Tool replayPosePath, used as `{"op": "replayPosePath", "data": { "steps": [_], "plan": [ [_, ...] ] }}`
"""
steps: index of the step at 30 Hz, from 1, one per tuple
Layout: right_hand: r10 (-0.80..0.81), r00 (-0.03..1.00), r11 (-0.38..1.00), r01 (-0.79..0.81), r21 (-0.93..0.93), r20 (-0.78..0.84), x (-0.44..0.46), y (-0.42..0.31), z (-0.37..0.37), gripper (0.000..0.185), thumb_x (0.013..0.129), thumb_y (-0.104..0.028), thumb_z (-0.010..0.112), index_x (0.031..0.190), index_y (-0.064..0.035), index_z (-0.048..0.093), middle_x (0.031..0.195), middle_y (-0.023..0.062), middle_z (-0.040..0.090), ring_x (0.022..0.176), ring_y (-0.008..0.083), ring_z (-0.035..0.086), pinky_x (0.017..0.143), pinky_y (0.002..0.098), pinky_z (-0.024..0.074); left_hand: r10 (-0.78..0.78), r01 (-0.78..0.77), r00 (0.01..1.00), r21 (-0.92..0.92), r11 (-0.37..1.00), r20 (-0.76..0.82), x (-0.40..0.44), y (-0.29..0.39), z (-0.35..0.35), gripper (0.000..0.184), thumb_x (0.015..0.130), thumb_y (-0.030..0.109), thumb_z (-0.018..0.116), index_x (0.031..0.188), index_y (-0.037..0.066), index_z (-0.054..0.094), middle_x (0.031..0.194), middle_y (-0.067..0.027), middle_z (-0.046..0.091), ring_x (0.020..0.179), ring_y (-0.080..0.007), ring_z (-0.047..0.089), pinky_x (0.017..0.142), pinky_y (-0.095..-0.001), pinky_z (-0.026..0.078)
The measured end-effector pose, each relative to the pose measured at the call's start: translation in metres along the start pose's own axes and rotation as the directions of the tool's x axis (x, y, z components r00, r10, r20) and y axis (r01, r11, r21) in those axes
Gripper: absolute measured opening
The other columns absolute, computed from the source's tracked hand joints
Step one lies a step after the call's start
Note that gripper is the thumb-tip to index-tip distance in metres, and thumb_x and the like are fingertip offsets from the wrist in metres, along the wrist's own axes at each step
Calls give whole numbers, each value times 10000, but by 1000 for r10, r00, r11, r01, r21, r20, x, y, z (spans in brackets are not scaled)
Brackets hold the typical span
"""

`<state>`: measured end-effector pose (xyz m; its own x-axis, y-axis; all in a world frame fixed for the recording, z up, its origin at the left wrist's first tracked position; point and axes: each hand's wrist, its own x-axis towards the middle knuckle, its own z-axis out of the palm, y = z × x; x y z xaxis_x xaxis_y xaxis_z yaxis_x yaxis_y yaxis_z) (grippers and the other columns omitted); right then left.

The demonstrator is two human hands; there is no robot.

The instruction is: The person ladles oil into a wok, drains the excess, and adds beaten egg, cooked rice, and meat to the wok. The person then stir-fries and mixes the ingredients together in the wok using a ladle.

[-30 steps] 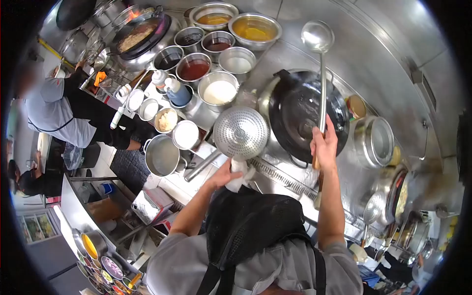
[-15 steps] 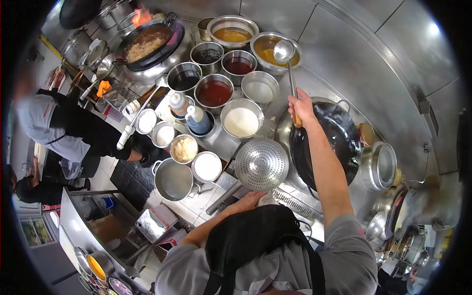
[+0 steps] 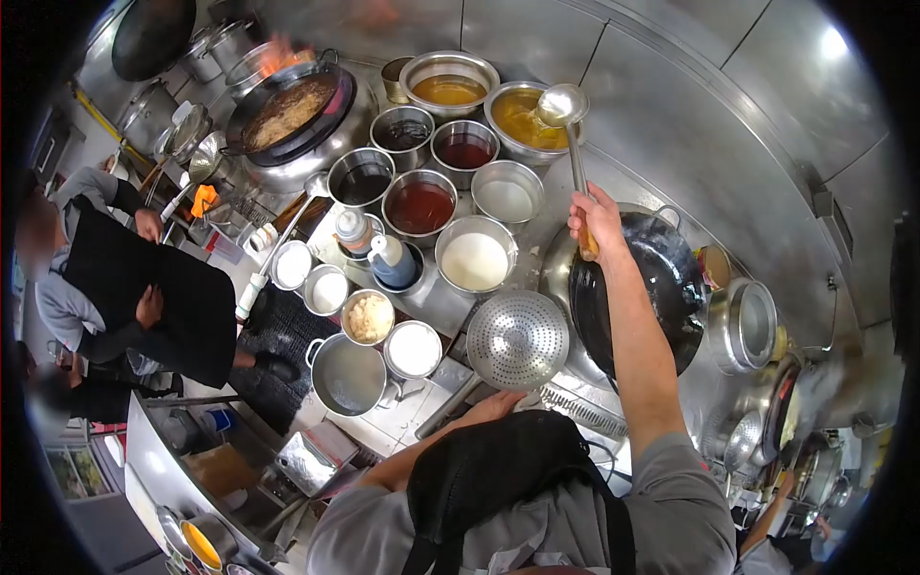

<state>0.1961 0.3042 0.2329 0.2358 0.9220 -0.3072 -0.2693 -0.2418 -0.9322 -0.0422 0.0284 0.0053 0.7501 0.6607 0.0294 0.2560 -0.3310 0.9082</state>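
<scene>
Ladle (image 3: 577, 161) held in right hand (image 3: 598, 222), its head over yellow-liquid bowl (image 3: 527, 151); contact unclear. Left hand (image 3: 494, 406) partly hidden near strainer (image 3: 517, 341), grip can't be told. Wok (image 3: 663, 278) partly blocked by forearm (image 3: 644, 355).

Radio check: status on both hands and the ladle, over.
Right hand gripping ladle, its head over yellow-liquid bowl. Left hand by perforated strainer, grip hidden. Nothing visibly blocking ladle.

Person, black apron (image 3: 158, 273), at left. Far wok (image 3: 305, 135), browned food inside; flame (image 3: 282, 56) behind. Squeeze bottles (image 3: 391, 259), two, side by side. Floor mat (image 3: 289, 318), black.
</scene>
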Motion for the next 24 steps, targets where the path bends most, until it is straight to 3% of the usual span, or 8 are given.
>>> {"op": "replayPosePath", "data": {
  "steps": [5,12,18,20,24],
  "plan": [
    [-44,999,999,44,5,17,-14,-16,-3,732,948,-122,642,1560,-67,246,746,46,550,517,133,520,436,292,424,-3,2,1000,75,997,6,-1,-4,10,603,918,278,609,1428,13,428,1334,-286,516,1231,-452,532,1032,-472,445],
    [-81,997,997,81,-5,12,-18,-17,-8,737,949,-120,636,1567,-76,236,739,38,550,514,129,519,428,292,421,-220,217,973,48,975,66,0,37,-12,609,917,301,608,1432,29,432,1357,-269,511,1279,-439,502,1080,-466,412],
    [-86,996,988,81,-131,-29,-9,7,-18,766,948,-123,637,1581,-83,207,710,31,540,505,125,514,421,292,424,-173,174,985,80,982,-16,-5,14,12,591,904,290,615,1415,42,452,1340,-262,520,1245,-440,522,1051,-468,430],
    [-87,996,995,86,-45,-29,-19,7,-23,757,948,-124,640,1577,-78,222,712,31,543,502,126,516,420,292,425,-134,141,989,102,985,-69,-6,1,24,591,897,274,625,1414,45,454,1316,-261,529,1219,-442,536,1031,-474,439],
    [-129,992,991,129,44,4,-47,17,-61,728,949,-129,642,1566,-70,261,735,35,558,500,129,523,417,292,428,-206,225,955,71,972,-216,-11,43,19,633,833,179,711,1399,48,460,1267,-250,541,1184,-446,533,997,-490,449]
  ]
}}
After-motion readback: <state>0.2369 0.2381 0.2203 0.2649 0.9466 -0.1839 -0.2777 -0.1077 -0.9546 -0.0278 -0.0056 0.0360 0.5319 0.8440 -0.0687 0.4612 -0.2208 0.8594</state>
